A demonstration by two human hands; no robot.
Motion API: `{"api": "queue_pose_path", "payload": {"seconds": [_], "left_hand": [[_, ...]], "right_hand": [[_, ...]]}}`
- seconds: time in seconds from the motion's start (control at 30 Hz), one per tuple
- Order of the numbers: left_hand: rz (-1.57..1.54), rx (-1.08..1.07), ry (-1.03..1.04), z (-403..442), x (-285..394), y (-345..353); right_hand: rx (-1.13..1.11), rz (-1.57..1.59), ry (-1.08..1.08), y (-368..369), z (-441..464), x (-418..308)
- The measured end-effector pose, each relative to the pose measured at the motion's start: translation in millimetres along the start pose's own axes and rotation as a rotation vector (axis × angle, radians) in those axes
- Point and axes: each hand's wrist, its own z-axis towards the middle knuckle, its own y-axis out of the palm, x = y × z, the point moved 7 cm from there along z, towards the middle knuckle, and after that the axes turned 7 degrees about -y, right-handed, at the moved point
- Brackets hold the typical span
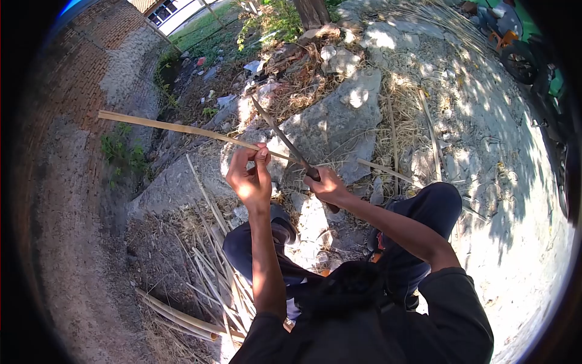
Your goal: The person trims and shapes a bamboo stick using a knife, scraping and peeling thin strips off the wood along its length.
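Note:
Between thumb and fingers, my left hand (250, 176) pinches a long pale bamboo strip (176, 127), which reaches out to the upper left. My right hand (327, 185) is wrapped round the dark handle of a long knife (276, 128) whose blade points up and to the left. The right end of the strip meets the knife near the base of the blade, just above my right hand. Whether the blade is cutting into the strip cannot be made out.
Several split strips (212, 276) lie in a pile at the lower left, beside thicker bamboo pieces (179, 314). A big rock slab (330, 121) lies ahead. A brick wall (76, 79) stands at left, a tree trunk (311, 13) at the top, a motorcycle (524, 64) at upper right.

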Motion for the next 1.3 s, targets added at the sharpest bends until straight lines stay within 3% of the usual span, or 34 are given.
{"api": "queue_pose_path", "payload": {"seconds": [0.03, 0.17, 0.23, 0.27, 0.33, 0.53, 0.77, 0.83, 0.97, 1.17, 1.3], "left_hand": [[-0.029, 0.003, -0.003, 0.1, -2.8, -0.3], [-0.056, 0.049, -0.022, 0.8, -11.1, -7.6], [-0.04, 0.058, 0.004, 1.4, -15.5, -13.4], [-0.02, 0.067, 0.026, 0.8, -17.7, -19.2], [-0.005, 0.085, -0.007, -1.3, -20.6, -30.4], [0.0, 0.045, -0.051, -2.8, -22.5, -37.3], [0.039, 0.043, 0.024, -5.0, -23.1, -42.1], [0.006, 0.042, -0.033, -7.0, -30.7, -49.4], [0.038, 0.044, 0.034, -8.3, -18.5, -41.3], [0.028, 0.037, 0.025, -8.1, -27.3, -42.7], [-0.014, 0.063, -0.027, -8.7, -32.9, -52.6]], "right_hand": [[0.001, -0.029, -0.085, -0.6, 0.5, -5.0], [-0.007, -0.003, -0.009, 7.7, -1.1, 33.8], [-0.081, 0.288, 0.372, 17.7, -13.4, 69.9], [-0.087, 0.287, 0.369, 20.3, -11.6, 76.8], [-0.009, 0.027, 0.067, 16.3, -1.5, 68.0], [-0.099, -0.088, -0.01, 19.4, 4.7, 37.2], [-0.033, -0.172, -0.034, 23.8, 3.3, 99.4], [-0.099, -0.08, 0.095, 23.5, 1.9, 92.0], [-0.138, -0.119, 0.009, 18.9, 5.0, 46.4], [-0.154, -0.176, 0.098, 15.0, -3.3, 119.2], [-0.117, -0.178, 0.061, 14.7, -2.1, 105.3]]}}
